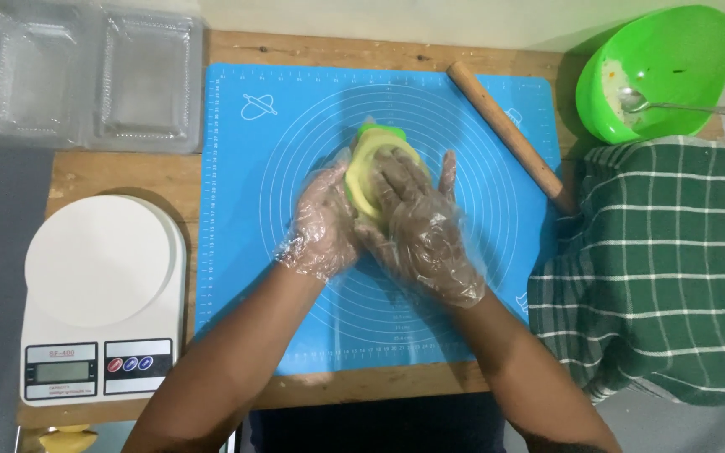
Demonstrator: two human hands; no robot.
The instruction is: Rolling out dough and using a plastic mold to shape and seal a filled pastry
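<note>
Both my hands wear thin clear plastic gloves and meet over the middle of a blue silicone baking mat. Between them is a yellow-and-green folding press mould, lying on the mat. My left hand cups its left side. My right hand lies on top, fingers spread flat over the mould. Most of the mould's lower half is hidden under my hands.
A wooden rolling pin lies diagonally on the mat's right part. A green bowl with a spoon sits back right, above a green checked cloth. A white kitchen scale is at left; clear plastic containers back left.
</note>
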